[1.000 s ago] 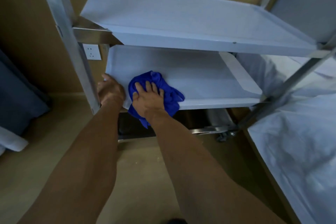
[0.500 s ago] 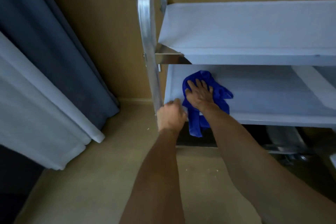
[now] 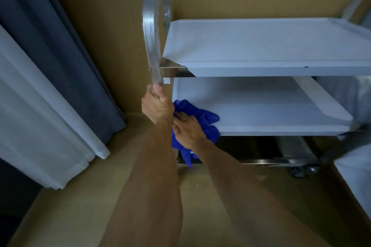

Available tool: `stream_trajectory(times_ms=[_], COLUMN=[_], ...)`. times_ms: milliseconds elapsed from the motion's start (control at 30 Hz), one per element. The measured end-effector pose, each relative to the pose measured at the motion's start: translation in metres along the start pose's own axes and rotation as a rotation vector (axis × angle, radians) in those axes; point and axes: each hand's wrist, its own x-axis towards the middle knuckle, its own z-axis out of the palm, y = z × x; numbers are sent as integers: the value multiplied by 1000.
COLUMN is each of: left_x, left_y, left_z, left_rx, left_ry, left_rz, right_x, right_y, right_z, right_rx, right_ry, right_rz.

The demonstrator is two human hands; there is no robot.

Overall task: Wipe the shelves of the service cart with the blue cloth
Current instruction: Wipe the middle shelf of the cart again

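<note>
I'm wiping the middle shelf [image 3: 261, 110]: my right hand [image 3: 188, 129], fingers flat, presses the blue cloth [image 3: 197, 115] at its front left corner; my left hand [image 3: 157, 104] grips the cart's upright [image 3: 152, 46]. Next, I'd sweep rightward.

Dim room corner with curtains and tan wall

A tan wall [image 3: 112, 26] fills twelve o'clock, meeting a tan floor [image 3: 80, 206] that runs down to six. At nine o'clock hang a dark blue curtain [image 3: 50, 46] and, in front of it, a white curtain [image 3: 30, 116]. White bedding [image 3: 357, 176] shows at four o'clock.
</note>
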Motion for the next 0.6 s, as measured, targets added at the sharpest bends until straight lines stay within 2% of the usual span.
stream_trajectory(times_ms=[100, 233, 300, 467, 600], left_x=[10, 25, 29, 36, 34], left_y=[-4, -9, -13, -18, -17], left_z=[9, 26, 34, 36, 30], left_rx=[-15, -23, -5, 7, 36], left_ry=[3, 15, 36, 72, 71], left_rz=[36, 21, 10, -35, -12], right_x=[24, 91, 123, 145, 126], right_y=[5, 20, 24, 13, 7], right_z=[9, 16, 17, 25, 25], right_rx=[-26, 5, 13, -19, 26], right_ry=[-1, -200, -234, -140, -144], right_rz=[28, 113, 147, 228, 315])
